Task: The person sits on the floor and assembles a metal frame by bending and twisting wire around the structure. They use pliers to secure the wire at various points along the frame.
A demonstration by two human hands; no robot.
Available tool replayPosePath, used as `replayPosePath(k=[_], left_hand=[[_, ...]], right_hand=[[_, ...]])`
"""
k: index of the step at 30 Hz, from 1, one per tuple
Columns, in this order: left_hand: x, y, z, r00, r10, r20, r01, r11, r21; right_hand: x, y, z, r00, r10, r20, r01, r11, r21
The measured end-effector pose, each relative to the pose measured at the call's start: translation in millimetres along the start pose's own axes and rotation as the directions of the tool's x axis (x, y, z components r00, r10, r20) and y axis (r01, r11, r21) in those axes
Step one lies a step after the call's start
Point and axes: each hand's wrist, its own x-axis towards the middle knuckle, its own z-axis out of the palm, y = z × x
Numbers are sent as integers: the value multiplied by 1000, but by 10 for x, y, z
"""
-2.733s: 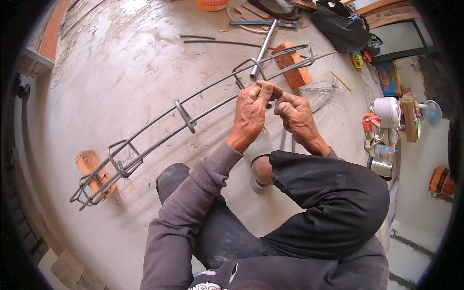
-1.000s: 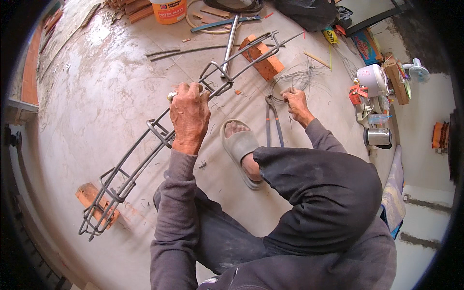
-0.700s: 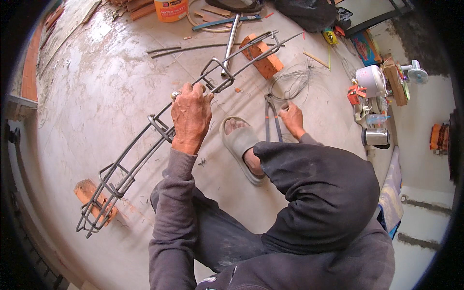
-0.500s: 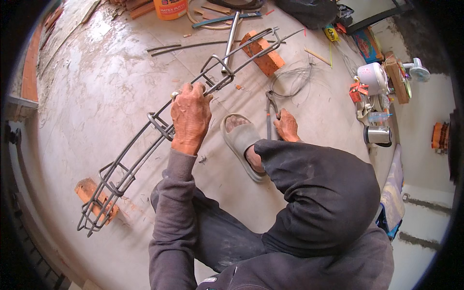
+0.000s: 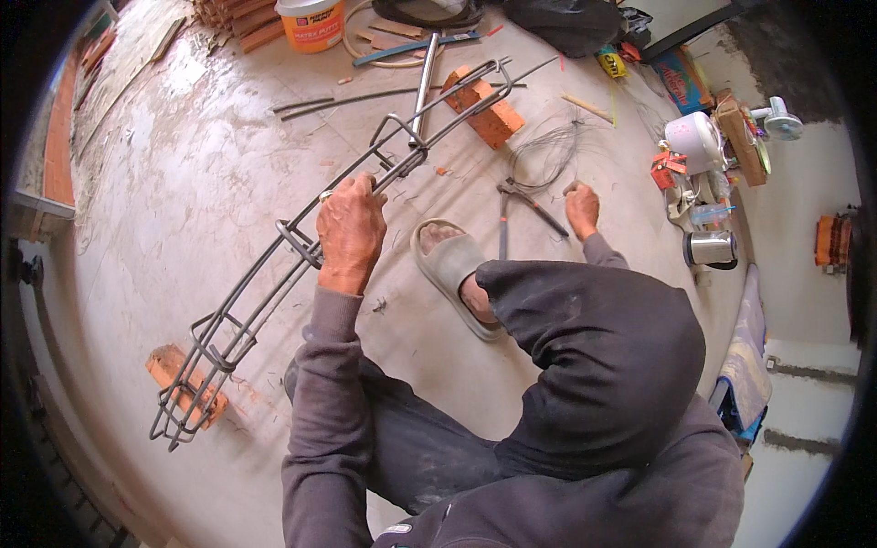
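Note:
A long cage of steel bars (image 5: 265, 288) lies across the concrete floor, propped on an orange brick (image 5: 484, 108) at its far end and another brick (image 5: 178, 382) at its near end. My left hand (image 5: 350, 228) grips the cage's top bars near the middle. My right hand (image 5: 582, 206) is closed at the edge of a loose bundle of thin tie wire (image 5: 546, 146) on the floor, fingers pinched on it. Pincers (image 5: 517, 203) lie on the floor just left of that hand. My foot in a grey sandal (image 5: 452, 269) rests between the hands.
A white and orange bucket (image 5: 311, 20), timber pieces and a metal pipe (image 5: 422, 80) sit at the far side. Loose steel rods (image 5: 365, 96) lie by the cage. Bottles, a metal cup (image 5: 711, 248) and tools crowd the right side. A brick ledge (image 5: 57, 155) runs along the left.
Both hands were together on the cage earlier. My right hand left it, went down past the pincers and now sits further right at the wire bundle. My left hand kept its grip.

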Motion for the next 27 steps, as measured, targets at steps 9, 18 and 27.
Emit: replayPosePath(k=[9, 18, 27], left_hand=[[249, 189, -144, 991, -16, -132, 4, 995, -96], [619, 478, -118, 955, 24, -296, -131, 929, -347], [1402, 760, -30, 961, 272, 41, -261, 950, -171]], right_hand=[[974, -1029, -891, 900, 192, 391, -413, 665, 622], [1043, -1612, -252, 998, -69, 15, 41, 740, 672], [1011, -1976, -155, 996, -56, -74, 93, 650, 754]])
